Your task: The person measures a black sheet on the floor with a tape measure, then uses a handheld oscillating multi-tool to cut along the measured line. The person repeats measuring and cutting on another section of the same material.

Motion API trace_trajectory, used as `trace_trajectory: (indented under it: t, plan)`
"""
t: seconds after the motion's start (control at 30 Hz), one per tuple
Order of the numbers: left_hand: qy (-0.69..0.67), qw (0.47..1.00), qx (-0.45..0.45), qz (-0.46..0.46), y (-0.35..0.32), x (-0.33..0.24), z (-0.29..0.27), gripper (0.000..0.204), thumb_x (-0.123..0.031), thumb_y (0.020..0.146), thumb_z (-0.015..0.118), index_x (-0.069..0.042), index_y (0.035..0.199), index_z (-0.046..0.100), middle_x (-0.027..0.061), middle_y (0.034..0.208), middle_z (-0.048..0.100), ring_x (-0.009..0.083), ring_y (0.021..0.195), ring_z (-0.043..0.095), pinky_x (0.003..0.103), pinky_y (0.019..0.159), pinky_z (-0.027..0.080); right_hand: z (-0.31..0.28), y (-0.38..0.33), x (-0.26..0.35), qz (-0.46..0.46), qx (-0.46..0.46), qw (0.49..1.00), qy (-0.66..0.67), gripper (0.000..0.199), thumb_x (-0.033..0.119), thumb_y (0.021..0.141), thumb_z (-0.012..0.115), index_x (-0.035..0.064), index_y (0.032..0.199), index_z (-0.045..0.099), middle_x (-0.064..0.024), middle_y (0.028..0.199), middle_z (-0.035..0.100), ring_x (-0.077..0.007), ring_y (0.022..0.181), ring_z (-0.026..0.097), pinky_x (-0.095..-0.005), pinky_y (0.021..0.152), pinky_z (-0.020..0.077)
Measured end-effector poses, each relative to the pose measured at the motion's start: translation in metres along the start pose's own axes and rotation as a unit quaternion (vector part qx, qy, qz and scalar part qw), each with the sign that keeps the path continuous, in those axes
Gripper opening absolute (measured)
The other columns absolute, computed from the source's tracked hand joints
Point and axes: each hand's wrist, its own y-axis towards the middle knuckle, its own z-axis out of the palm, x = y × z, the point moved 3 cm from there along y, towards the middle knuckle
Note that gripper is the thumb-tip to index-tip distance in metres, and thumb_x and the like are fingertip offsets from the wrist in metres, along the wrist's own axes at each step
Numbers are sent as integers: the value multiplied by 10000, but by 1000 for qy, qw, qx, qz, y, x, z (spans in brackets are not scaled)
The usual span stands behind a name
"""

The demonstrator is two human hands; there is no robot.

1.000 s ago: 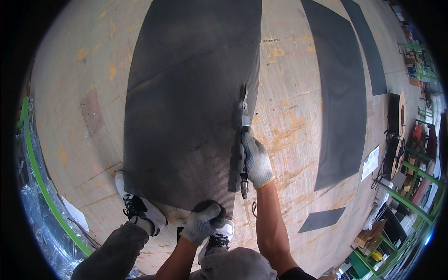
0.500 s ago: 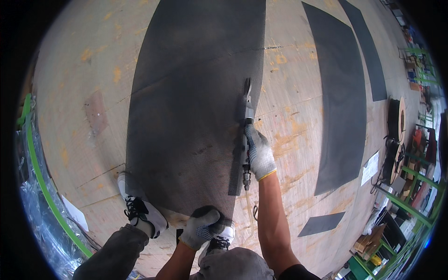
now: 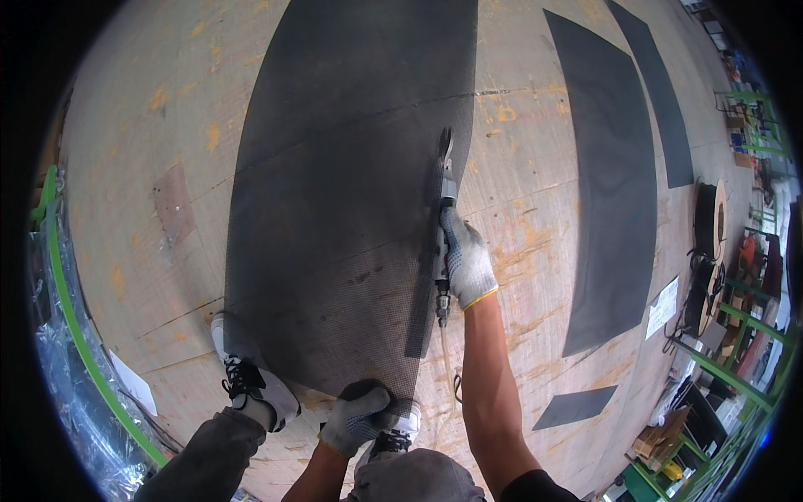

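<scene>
The mesh (image 3: 335,192) is spread lengthwise over the middle of the floor (image 3: 535,335), and its far end is cut off by the upper border of the view. At its near edge, room is taken up by two shoes: the left shoe (image 3: 263,393) is placed just beside the lower left corner, and the right shoe (image 3: 403,425) is partly covered by the lower right one. The right shoe is also partly hidden by a bent knee (image 3: 418,477). A hose (image 3: 448,368) is trailed back from the tool (image 3: 443,243), between the knee and the right forearm. To the right, a wide strip (image 3: 611,209), a narrow strip (image 3: 661,100) and a small piece (image 3: 575,407) are laid flat, well apart from the mesh. Near them are seen a paper (image 3: 663,308) and a spool (image 3: 711,222). The left side is bordered by a green rail (image 3: 75,309) and crumpled clear film (image 3: 75,402).

The mesh is dark, thin and finely woven, with boards showing through its near part. The floor is of pale wood, scuffed and stained orange. The tool is slim, metallic and beaked; its body is enclosed by the right hand's (image 3: 470,259) grip, near the mesh's right edge. The near edge is pinched in the left hand's (image 3: 355,418) grip. Both hands are covered by pale knitted gloves, dotted on the palm side.
</scene>
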Motion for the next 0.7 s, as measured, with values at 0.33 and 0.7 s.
trace_trajectory:
  t: [0.33,0.7]
  plan:
    - [91,995,7,32,6,13,-30,100,-98,900,728,-15,918,676,63,875,642,178,699,598,317,591,506,0,23,10,22,2,1000,12,415,461,1083,573,74,973,673,-34,799,621,-172,707,571,-336,657,472]
    - [32,999,4,-22,-7,-1,-12,147,-151,897,703,-15,852,670,78,754,618,188,591,548,322,543,428,0,43,29,147,-19,988,51,601,559,1084,553,-4,936,703,-46,747,608,-166,704,570,-361,670,476]
